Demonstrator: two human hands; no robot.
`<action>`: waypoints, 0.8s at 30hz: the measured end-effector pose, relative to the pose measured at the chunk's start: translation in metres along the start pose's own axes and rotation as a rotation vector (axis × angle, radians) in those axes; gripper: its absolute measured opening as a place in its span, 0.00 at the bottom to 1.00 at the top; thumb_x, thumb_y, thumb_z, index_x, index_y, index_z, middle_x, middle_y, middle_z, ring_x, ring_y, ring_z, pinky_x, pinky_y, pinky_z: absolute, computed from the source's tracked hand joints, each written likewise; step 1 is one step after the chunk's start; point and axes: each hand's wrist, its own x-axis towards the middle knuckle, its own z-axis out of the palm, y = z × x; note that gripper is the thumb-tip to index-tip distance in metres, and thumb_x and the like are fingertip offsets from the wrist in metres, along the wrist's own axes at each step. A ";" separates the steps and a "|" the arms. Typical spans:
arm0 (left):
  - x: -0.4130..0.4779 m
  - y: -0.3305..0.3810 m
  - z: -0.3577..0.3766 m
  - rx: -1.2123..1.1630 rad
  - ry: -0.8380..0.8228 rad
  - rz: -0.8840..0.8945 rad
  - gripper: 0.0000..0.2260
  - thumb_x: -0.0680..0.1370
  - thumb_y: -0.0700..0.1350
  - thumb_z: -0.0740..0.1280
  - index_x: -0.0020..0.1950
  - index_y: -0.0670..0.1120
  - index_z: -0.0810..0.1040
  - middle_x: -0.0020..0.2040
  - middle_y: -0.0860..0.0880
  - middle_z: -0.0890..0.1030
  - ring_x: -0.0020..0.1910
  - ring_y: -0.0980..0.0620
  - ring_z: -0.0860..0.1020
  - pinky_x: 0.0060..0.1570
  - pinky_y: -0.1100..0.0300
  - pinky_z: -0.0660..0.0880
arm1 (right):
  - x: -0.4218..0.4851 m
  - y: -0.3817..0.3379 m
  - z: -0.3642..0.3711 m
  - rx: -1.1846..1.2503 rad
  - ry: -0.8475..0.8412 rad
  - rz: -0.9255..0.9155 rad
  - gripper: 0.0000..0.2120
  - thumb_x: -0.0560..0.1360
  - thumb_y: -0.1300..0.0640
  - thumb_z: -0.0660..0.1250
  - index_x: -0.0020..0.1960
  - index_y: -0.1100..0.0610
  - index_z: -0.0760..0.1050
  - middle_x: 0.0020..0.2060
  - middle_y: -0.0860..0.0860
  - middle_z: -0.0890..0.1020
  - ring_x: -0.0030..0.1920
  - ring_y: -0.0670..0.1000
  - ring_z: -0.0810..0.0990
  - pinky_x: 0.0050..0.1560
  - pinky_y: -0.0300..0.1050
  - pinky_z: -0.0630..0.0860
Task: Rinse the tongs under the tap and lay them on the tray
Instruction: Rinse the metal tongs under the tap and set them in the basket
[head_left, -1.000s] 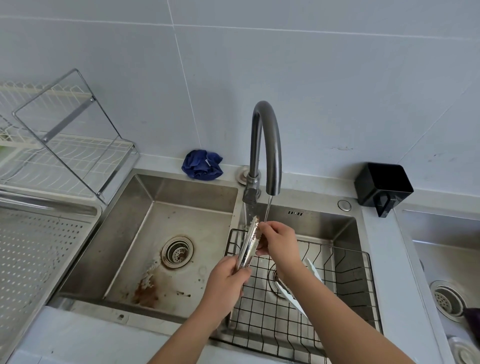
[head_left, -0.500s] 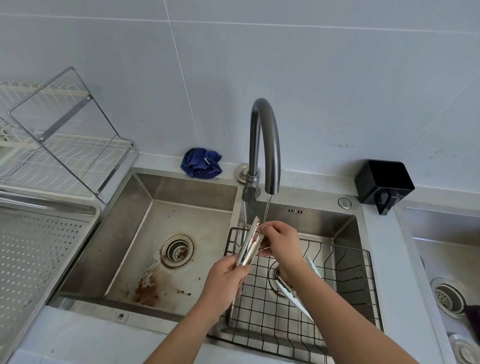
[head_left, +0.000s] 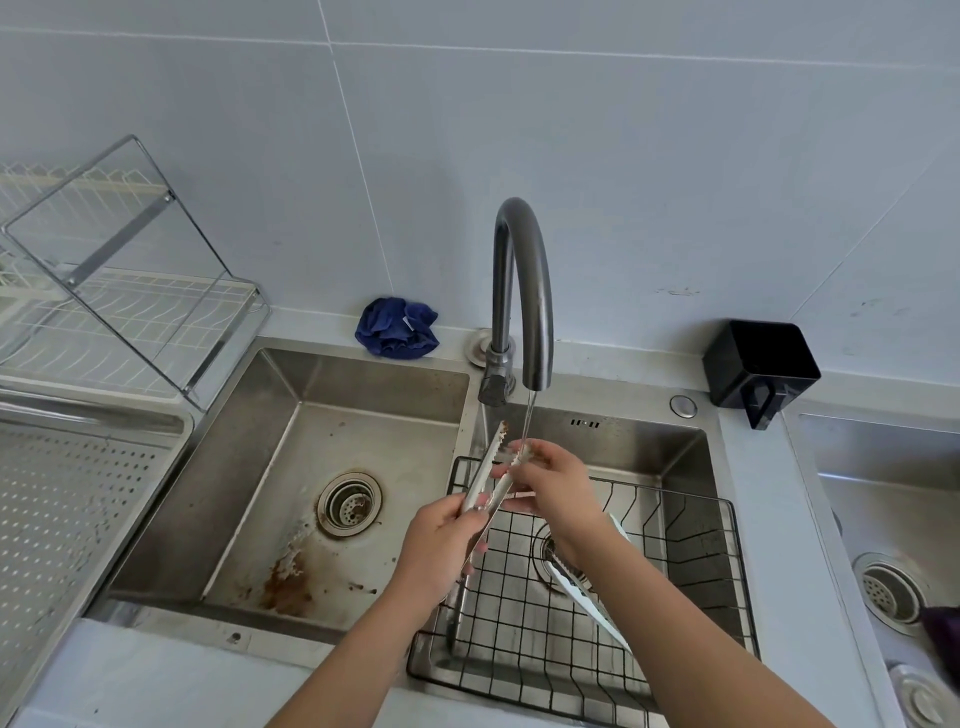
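**Head view: two hands held metal tongs under a running tap**

Head view looked down on a steel double sink (head_left: 291, 467); a thin stream of water fell from a curved grey tap (head_left: 522, 291) over the right basin. The left hand (head_left: 441, 545) was closed around the handle end of the tongs (head_left: 485, 480), fingers curled tight on the metal; the tongs slanted up and away from it, their two arms slightly parted, tips close to the stream. The right hand (head_left: 550, 483) pinched one arm of the tongs near its tip, thumb and fingertips pressed together on it, the other fingers loosely bent; water struck just where these fingers met the metal. Brown residue showed at the tongs' tips. Beneath the hands, a black wire basket (head_left: 691, 571) sat in the right basin, with a white utensil (head_left: 597, 608) lying in it, partly hidden by the right forearm. A perforated steel tray (head_left: 62, 519) lay at far left, well apart from the tongs; behind it stood a wire dish rack (head_left: 130, 291). A crumpled blue cloth (head_left: 397, 327) rested on the ledge left of the tap; a black container (head_left: 761, 366) stood to the right. No writing or brand could be read anywhere.
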 end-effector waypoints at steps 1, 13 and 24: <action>0.000 0.000 0.000 -0.002 0.001 0.006 0.08 0.79 0.41 0.67 0.49 0.53 0.84 0.41 0.45 0.84 0.37 0.50 0.82 0.29 0.55 0.75 | 0.000 0.001 0.001 -0.009 0.000 -0.011 0.07 0.81 0.63 0.67 0.58 0.61 0.78 0.43 0.56 0.89 0.40 0.54 0.88 0.38 0.46 0.84; -0.001 -0.003 0.000 0.241 -0.003 0.144 0.07 0.78 0.42 0.66 0.47 0.40 0.80 0.37 0.42 0.77 0.36 0.49 0.74 0.37 0.49 0.72 | 0.000 -0.003 0.004 -0.126 0.154 -0.038 0.12 0.81 0.63 0.60 0.47 0.64 0.81 0.36 0.62 0.85 0.33 0.56 0.87 0.32 0.51 0.85; 0.004 -0.005 -0.003 -0.092 -0.032 -0.018 0.07 0.81 0.42 0.66 0.53 0.45 0.84 0.40 0.42 0.84 0.34 0.47 0.81 0.27 0.57 0.74 | 0.000 -0.002 0.002 0.013 0.023 -0.020 0.07 0.80 0.63 0.64 0.54 0.60 0.81 0.42 0.55 0.88 0.41 0.52 0.85 0.40 0.45 0.81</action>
